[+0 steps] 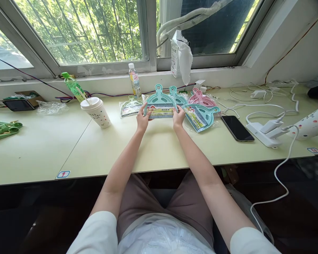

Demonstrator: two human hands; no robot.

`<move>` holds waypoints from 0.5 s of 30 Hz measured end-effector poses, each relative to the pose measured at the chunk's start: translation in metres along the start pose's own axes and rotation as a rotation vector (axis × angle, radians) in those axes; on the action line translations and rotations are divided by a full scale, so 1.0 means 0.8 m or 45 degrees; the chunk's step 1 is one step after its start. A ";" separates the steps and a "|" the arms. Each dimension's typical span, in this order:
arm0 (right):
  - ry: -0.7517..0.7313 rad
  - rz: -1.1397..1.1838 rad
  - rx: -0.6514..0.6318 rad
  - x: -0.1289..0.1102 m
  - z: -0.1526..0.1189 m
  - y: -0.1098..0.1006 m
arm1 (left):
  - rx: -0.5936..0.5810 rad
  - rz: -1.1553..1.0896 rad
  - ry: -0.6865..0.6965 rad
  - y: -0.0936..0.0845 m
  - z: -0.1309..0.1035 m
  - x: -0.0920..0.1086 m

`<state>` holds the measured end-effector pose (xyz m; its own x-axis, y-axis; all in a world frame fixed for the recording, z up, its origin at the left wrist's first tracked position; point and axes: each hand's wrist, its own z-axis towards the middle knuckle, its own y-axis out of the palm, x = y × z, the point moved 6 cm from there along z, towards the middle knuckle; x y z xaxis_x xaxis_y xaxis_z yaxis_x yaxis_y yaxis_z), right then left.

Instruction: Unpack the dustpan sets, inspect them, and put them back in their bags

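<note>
Between my two hands is a teal mini dustpan-and-brush set [159,100] with a printed label across its front, held up above the table. My left hand [142,120] is closed on its left edge, and my right hand [178,117] grips the right edge. Close by on the right lie another teal dustpan set [201,118] in clear wrap and a pink one [202,98]. One more teal set [178,93] is partly hidden behind the held one. To the left of my left hand rests a pale green set [131,107] in clear plastic.
A lidded paper cup [96,112] with a straw stands at left, near a green bottle [73,86]. Another bottle [134,81] is by the window. On the right are a phone [237,128], a power strip [263,134], loose white cables and a tipped spotted cup [311,123].
</note>
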<state>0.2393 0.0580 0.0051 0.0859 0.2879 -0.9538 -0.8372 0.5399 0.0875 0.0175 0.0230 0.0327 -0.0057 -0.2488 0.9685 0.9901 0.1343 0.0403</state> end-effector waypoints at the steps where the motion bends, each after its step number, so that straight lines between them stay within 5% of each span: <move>1: -0.014 -0.017 -0.004 -0.002 -0.002 0.001 | 0.034 -0.016 -0.049 -0.004 0.002 -0.004; 6: -0.042 -0.101 -0.074 -0.011 -0.007 0.004 | 0.114 -0.056 -0.258 -0.021 0.014 -0.022; 11: -0.115 -0.214 -0.143 -0.017 -0.011 0.007 | -0.096 -0.001 -0.417 -0.019 0.022 -0.037; 15: -0.116 -0.263 -0.253 -0.013 -0.014 0.015 | -0.088 0.004 -0.426 -0.025 0.024 -0.043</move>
<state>0.2222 0.0524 0.0131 0.3059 0.2631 -0.9150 -0.8854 0.4319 -0.1719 -0.0051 0.0473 0.0035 -0.0370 0.0812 0.9960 0.9973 0.0666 0.0317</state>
